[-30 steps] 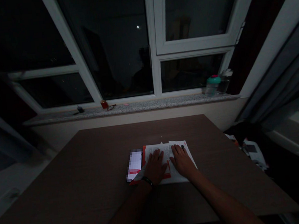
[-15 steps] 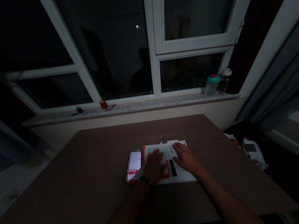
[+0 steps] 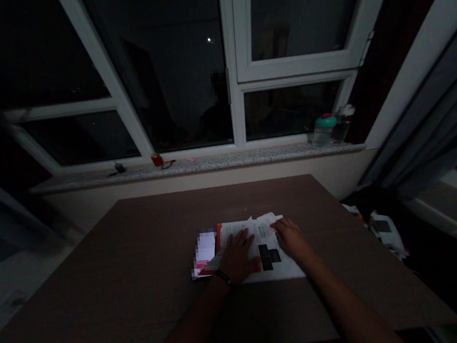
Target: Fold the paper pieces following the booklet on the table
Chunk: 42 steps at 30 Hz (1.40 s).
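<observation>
Printed white sheets with orange edges [image 3: 264, 234] lie on the brown table [image 3: 156, 220]. My left hand [image 3: 239, 257], with a dark band at the wrist, rests flat on their left part, its fingers spread. At the upper right of the sheets is my right hand [image 3: 291, 236], its fingers curled together at the paper's edge; whether a sheet is pinched there is too dark to tell. Dark printed blocks show on the paper between my hands. A lit phone [image 3: 205, 248] lies just left of the sheets, its lower part partly overlapped by paper.
Behind the table, a speckled windowsill [image 3: 220, 162] holds a red can-like object [image 3: 156, 159], a small dark item [image 3: 120, 168] and a bottle with a teal lid [image 3: 324, 129]. White and red items [image 3: 388, 229] lie beyond the table's right edge.
My right hand has moved slightly right and its fingers have curled in. More of the printed dark blocks shows, and the paper's top edge has shifted. My left hand stays nearly in place.
</observation>
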Tool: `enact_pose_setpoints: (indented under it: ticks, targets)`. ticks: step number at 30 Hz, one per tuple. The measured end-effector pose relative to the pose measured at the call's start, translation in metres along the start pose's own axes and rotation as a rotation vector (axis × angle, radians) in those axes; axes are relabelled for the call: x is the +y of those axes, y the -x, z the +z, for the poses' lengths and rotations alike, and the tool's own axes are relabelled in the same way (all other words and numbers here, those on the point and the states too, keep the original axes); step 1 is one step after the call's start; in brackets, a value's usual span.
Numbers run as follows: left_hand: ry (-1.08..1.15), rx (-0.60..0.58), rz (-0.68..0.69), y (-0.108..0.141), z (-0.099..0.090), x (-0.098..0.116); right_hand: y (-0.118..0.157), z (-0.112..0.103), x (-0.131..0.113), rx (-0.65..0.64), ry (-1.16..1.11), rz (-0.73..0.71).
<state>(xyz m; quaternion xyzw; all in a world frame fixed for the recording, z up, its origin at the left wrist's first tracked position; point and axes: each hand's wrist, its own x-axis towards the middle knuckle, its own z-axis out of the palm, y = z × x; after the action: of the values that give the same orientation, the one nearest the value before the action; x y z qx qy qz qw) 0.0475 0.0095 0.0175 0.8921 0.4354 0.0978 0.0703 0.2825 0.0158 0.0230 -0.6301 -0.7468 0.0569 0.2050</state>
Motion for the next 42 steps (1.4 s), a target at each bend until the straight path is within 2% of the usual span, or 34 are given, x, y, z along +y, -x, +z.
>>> enact_pose_setpoints:
  ticks: [4,9,13,23,30,32,36,42]
  targets:
    - [0.01,0.004,-0.002,0.0,-0.002,0.002,0.001,-0.003,-0.002,0.031,0.033,0.026]
    - [0.013,0.028,0.026,-0.001,0.003,0.001,0.001,0.003,-0.021,0.071,0.01,-0.041]
    - [0.027,0.058,0.048,-0.001,0.01,-0.003,0.0,0.011,-0.031,0.043,-0.004,-0.073]
    - [0.039,0.05,0.065,0.001,0.006,-0.002,0.005,0.001,-0.015,0.055,0.056,0.034]
    - [0.048,0.061,0.077,0.0,0.008,-0.002,0.005,0.013,-0.042,0.103,-0.035,-0.027]
    - [0.051,0.058,0.072,0.0,0.008,-0.003,0.004,0.017,-0.044,0.11,0.002,0.02]
    - [0.053,0.054,0.056,0.0,0.008,-0.003,0.005,0.015,-0.033,0.129,0.2,0.226]
    - [0.054,0.079,0.042,0.001,0.009,-0.001,0.009,0.008,-0.03,0.088,0.203,0.191]
